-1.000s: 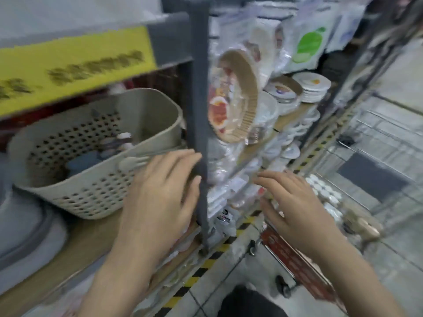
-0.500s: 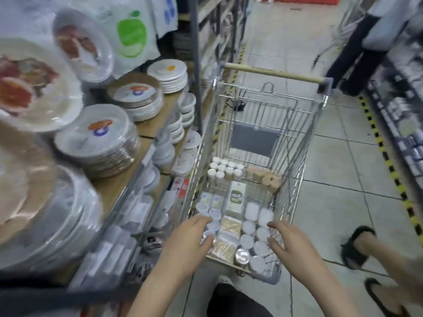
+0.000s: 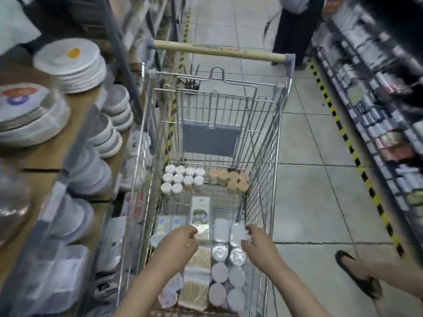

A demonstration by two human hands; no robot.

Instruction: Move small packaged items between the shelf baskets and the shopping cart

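Note:
A wire shopping cart (image 3: 270, 143) with a wooden handle stands in the aisle below me. Its floor holds several small white-lidded jars (image 3: 183, 178), tan-lidded tubs (image 3: 231, 179), a tall white and green box (image 3: 201, 211), round silver-lidded containers (image 3: 220, 271) and flat packs of wooden sticks (image 3: 196, 291). My left hand (image 3: 176, 245) hovers over the packs near the cart's near end, fingers loosely curled, holding nothing. My right hand (image 3: 258, 245) hangs over the round containers, fingers loosely bent and empty. No shelf basket is in view.
Shelves on the left carry stacks of white plates (image 3: 73, 62) and bowls (image 3: 114, 124). A shelf of small packaged goods (image 3: 377, 124) lines the right. A person in dark trousers (image 3: 293, 33) stands beyond the cart. A sandalled foot (image 3: 359, 275) is at lower right.
My view swung from the beige shelf basket to the cart. Both hands moved from the shelf edge down into the cart and now reach further in over the packs.

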